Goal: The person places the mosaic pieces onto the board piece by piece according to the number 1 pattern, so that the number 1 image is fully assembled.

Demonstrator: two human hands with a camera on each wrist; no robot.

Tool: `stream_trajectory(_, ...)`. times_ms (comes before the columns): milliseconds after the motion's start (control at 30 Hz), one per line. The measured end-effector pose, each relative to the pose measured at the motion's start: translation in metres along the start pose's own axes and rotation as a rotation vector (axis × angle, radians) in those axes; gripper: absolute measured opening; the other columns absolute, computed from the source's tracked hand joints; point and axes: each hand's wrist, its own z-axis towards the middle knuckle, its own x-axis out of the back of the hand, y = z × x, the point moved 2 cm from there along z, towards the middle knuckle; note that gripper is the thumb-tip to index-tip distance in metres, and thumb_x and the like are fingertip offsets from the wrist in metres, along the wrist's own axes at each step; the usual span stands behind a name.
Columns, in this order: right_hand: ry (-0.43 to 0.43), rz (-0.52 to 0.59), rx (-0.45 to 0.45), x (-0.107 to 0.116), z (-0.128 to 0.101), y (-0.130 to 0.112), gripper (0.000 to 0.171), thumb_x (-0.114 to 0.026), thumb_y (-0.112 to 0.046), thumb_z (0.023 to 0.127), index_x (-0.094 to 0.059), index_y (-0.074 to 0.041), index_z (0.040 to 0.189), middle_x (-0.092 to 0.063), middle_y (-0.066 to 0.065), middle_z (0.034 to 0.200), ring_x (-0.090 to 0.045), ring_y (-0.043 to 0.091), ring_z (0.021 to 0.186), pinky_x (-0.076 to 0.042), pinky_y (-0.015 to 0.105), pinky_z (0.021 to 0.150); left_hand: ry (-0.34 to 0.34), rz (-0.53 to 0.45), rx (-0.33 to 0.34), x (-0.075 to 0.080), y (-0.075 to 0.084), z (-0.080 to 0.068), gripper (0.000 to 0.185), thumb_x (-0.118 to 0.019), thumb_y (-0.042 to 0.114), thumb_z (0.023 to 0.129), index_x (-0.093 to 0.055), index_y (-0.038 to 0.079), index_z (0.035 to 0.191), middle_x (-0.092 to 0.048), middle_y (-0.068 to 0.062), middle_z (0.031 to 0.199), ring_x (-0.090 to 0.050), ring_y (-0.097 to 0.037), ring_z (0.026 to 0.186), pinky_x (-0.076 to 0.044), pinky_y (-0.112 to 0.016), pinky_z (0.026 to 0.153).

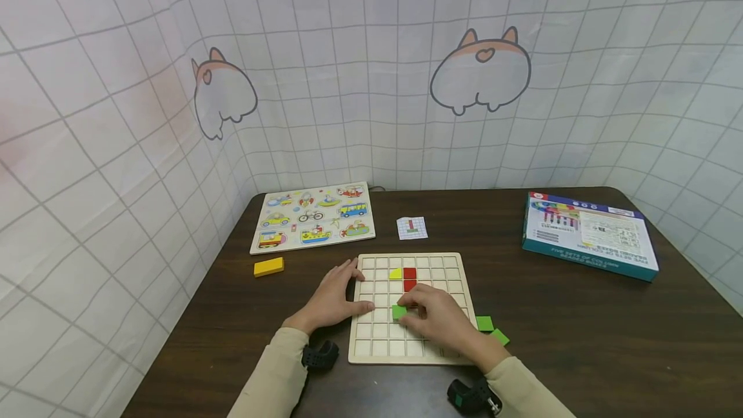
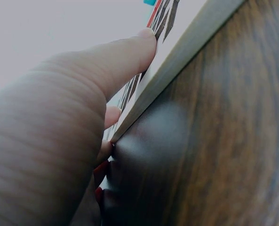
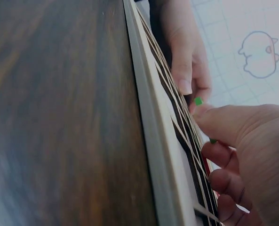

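A pale wooden grid board lies on the dark table. My right hand is over its middle and pinches a green square tile between thumb and fingers; green edges of the tile show past the thumb in the right wrist view. Spread along the board's left side, my left hand rests with its thumb on the top face and its fingers at the edge. In the upper cells sit a yellow piece and, to its right, two red squares, the lower one close to the right fingers.
Two loose green tiles lie just right of the board. A yellow block and a vehicle picture board are at the left. Behind the grid lies a small card with a red figure. A teal-edged box lies back right.
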Motion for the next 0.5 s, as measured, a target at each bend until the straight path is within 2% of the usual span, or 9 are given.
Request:
stream_trajectory(200, 0.018, -0.010, 0.000, -0.0006, -0.0003, -0.0012, 0.020, -0.081, -0.025, 0.081, -0.073, -0.021, 0.100, -0.060, -0.013, 0.094, -0.055, 0.003, 0.081, -0.049, 0.024, 0.074, 0.004, -0.013, -0.009, 0.0012, 0.0011, 0.0002, 0.052, -0.074, 0.053, 0.082, -0.055, 0.018, 0.117, -0.023, -0.009, 0.161, -0.016, -0.031, 0.149, -0.014, -0.057, 0.117)
stream_trajectory(500, 0.047, -0.035, -0.015, -0.0043, -0.0019, -0.0023, 0.022, -0.081, -0.025, 0.081, -0.074, -0.021, 0.102, -0.060, -0.015, 0.095, -0.054, 0.002, 0.080, -0.048, 0.024, 0.073, 0.001, -0.014, -0.007, 0.0002, -0.0001, 0.0001, 0.053, -0.073, 0.054, 0.082, -0.055, 0.019, 0.117, -0.023, -0.008, 0.161, -0.015, -0.031, 0.149, -0.014, -0.058, 0.117)
